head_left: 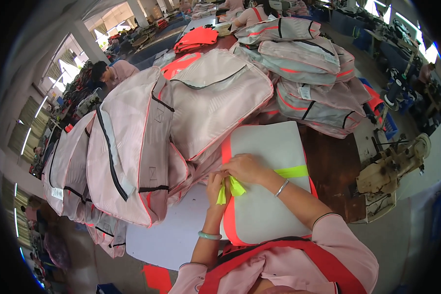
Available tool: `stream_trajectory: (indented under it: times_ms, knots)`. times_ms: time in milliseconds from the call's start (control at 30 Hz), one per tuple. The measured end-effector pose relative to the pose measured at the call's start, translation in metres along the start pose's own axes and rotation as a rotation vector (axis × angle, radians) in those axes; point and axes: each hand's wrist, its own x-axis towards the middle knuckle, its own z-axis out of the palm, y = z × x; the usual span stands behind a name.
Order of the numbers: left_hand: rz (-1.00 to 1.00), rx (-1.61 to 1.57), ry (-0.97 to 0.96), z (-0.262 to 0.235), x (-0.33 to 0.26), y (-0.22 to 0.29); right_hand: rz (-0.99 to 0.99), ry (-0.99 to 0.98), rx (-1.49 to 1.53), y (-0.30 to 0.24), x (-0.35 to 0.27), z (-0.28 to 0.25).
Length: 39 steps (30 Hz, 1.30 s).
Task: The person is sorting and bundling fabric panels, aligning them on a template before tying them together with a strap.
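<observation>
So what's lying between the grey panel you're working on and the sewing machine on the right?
In the head view, only bare dark wooden tabletop lies between the grey panel and the sewing machine; the yellow-green strap ends at the panel's edge.

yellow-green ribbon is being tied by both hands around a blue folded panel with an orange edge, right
Not quite. The head view shows the folded panel is pale grey, not blue. Both the left hand and the right hand do work the yellow-green ribbon at its orange edge.

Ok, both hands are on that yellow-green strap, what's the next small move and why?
Probably pull the loose ends snug. The left hand and right hand pinch the yellow-green strap at the edge of the grey panel, and its short ends hang free between them.
</observation>
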Motion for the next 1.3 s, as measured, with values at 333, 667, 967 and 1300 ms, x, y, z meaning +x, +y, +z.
stream_trajectory:
  times_ms: [333,667,967,1300]
  knots:
    - [-0.034,0.002,-0.010,-0.002,0.002,0.002,-0.040,-0.071,-0.042,0.003,0.003,-0.004]
    - [-0.004,0.022,0.003,0.001,-0.003,-0.005,-0.022,-0.110,0.040,0.000,0.003,-0.010]
    - [-0.798,-1.203,0.143,-0.006,-0.026,-0.022,0.018,-0.029,0.005,-0.006,0.003,-0.004]
    - [-1.086,-1.553,0.161,-0.013,-0.050,0.002,0.027,0.060,-0.017,-0.002,0.002,0.004]
